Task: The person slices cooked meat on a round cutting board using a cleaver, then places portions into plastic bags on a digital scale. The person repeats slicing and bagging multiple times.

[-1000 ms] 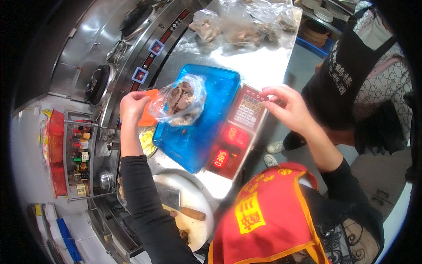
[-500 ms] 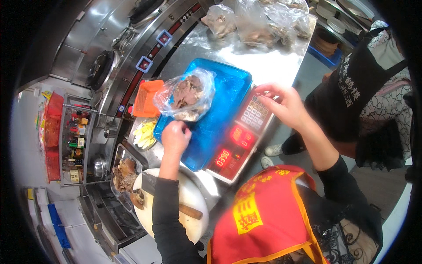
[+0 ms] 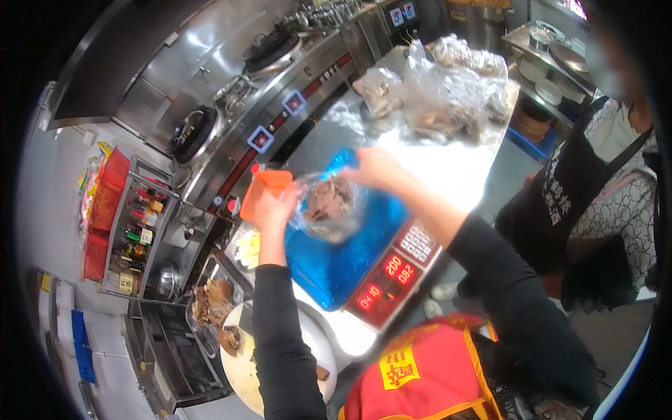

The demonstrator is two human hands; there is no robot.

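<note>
Left hand [image 3: 276, 208] and right hand [image 3: 376, 170] flank a bag [image 3: 333, 228] of meat [image 3: 326, 199]; whether they grip it, I cannot tell.

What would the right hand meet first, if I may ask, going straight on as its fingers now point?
Probably the clear plastic bag of meat; the right hand points left toward its rim, though depth and contact are unclear.

Table [image 3: 456, 164]: scale [image 3: 385, 283], apparently bagged meat [image 3: 428, 108].

The tray [image 3: 315, 269] is blue, the basket [image 3: 264, 185] orange, the apron [image 3: 439, 364] red.
</note>
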